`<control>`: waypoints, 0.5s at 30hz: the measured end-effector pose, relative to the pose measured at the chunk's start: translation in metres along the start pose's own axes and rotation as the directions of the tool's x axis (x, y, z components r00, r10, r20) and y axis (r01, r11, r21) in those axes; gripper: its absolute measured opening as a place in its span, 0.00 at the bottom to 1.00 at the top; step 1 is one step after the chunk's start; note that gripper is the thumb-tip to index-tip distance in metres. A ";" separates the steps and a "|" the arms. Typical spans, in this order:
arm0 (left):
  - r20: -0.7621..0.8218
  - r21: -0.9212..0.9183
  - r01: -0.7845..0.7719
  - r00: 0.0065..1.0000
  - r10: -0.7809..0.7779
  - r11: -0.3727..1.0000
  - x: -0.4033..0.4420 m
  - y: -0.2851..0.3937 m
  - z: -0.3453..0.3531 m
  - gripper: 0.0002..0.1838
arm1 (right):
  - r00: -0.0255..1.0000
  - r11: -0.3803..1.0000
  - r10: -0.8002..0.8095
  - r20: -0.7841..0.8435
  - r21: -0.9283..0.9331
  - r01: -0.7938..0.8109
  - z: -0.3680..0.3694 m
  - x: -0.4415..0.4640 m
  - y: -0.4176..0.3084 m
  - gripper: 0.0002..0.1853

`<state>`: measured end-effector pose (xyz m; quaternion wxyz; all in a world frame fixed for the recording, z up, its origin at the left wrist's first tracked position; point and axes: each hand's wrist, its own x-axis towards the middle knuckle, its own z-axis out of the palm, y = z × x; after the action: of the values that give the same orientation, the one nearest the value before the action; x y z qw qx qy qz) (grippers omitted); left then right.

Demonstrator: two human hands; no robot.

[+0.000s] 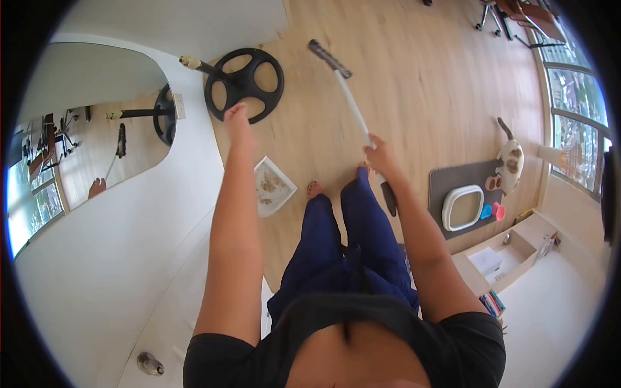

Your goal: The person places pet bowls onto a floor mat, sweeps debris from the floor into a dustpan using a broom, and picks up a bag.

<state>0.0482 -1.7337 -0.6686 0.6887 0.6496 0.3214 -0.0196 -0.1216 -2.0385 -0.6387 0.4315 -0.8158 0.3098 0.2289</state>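
My right hand (381,157) is closed around the pale shaft of a broom (353,107). Its dark bristle head (330,59) points away from me over the wood floor, and the black grip end hangs behind my wrist. My left hand (238,118) reaches forward with its fingers curled in, and nothing shows in them. In the picture it overlaps the near rim of a round black stand base (264,111), which has four openings and a short post. Whether the hand touches the rim is unclear. Below my left forearm, a white pan (283,197) holds brownish debris.
A mirror (84,77) covers part of the left wall. To the right, a grey mat (440,187) bears a white-rimmed tray (447,216) and small cups (498,211). A cat (511,161) is beside it. Shelving (475,258) and a chair (540,22) stand at the right.
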 end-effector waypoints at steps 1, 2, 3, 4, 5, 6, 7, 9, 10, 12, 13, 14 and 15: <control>-0.004 -0.010 -0.007 1.000 0.007 1.000 0.015 0.010 0.000 0.08 | 0.999 1.000 0.001 -0.036 0.020 0.000 -0.012 0.021 -0.006 0.27; -0.074 0.058 -0.053 0.996 0.057 0.997 0.029 0.025 0.002 0.13 | 0.997 0.999 0.001 -0.073 0.039 0.002 -0.022 0.043 -0.018 0.27; -0.142 0.128 -0.093 0.984 0.111 0.987 0.042 0.039 0.004 0.18 | 0.997 0.999 -0.013 -0.076 0.033 0.016 -0.030 0.064 -0.029 0.27; -0.149 0.118 -0.100 0.982 0.117 0.988 0.052 0.053 0.004 0.18 | 0.997 0.999 0.026 -0.066 0.021 -0.025 -0.040 0.082 -0.045 0.28; -0.146 0.114 0.019 0.989 -0.002 0.993 0.063 0.066 0.004 0.26 | 0.996 0.998 0.064 -0.056 0.008 -0.064 -0.051 0.097 -0.064 0.28; -0.145 0.111 0.139 0.982 -0.123 0.984 0.073 0.077 0.003 0.34 | 0.997 0.998 0.038 -0.061 -0.045 -0.041 -0.057 0.113 -0.082 0.28; -0.155 0.105 0.132 0.981 -0.115 0.986 0.083 0.085 0.003 0.34 | 0.998 0.999 0.024 -0.055 -0.047 -0.027 -0.059 0.137 -0.091 0.28; -0.212 -0.027 0.275 0.938 -0.274 0.961 0.104 0.097 0.008 0.42 | 0.997 0.992 -0.036 -0.070 -0.124 0.027 -0.062 0.207 -0.108 0.25; -0.231 -0.035 0.278 0.932 -0.278 0.960 0.112 0.097 0.009 0.42 | 0.998 0.990 -0.043 -0.053 -0.134 0.035 -0.059 0.246 -0.110 0.25; -0.456 0.145 0.124 0.889 -0.045 0.982 0.134 0.101 0.018 0.45 | 0.961 0.951 -0.225 -0.159 -0.251 0.181 -0.051 0.330 -0.120 0.24; -0.467 0.147 0.131 0.883 -0.048 0.980 0.149 0.096 0.016 0.45 | 0.955 0.941 -0.255 -0.155 -0.268 0.208 -0.051 0.362 -0.134 0.23; -0.415 0.168 0.016 0.908 0.056 0.986 0.166 0.087 0.013 0.45 | 0.946 0.929 -0.286 -0.152 -0.286 0.235 -0.053 0.396 -0.150 0.21; -0.359 0.183 -0.100 0.919 0.161 0.978 0.178 0.080 0.014 0.45 | 0.946 0.921 -0.297 -0.128 -0.298 0.249 -0.056 0.427 -0.170 0.20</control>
<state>0.2305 -1.6642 -0.6825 0.5604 0.7149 0.3993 0.1241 0.3037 -2.1428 -0.7876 0.3121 -0.9201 0.1933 0.1367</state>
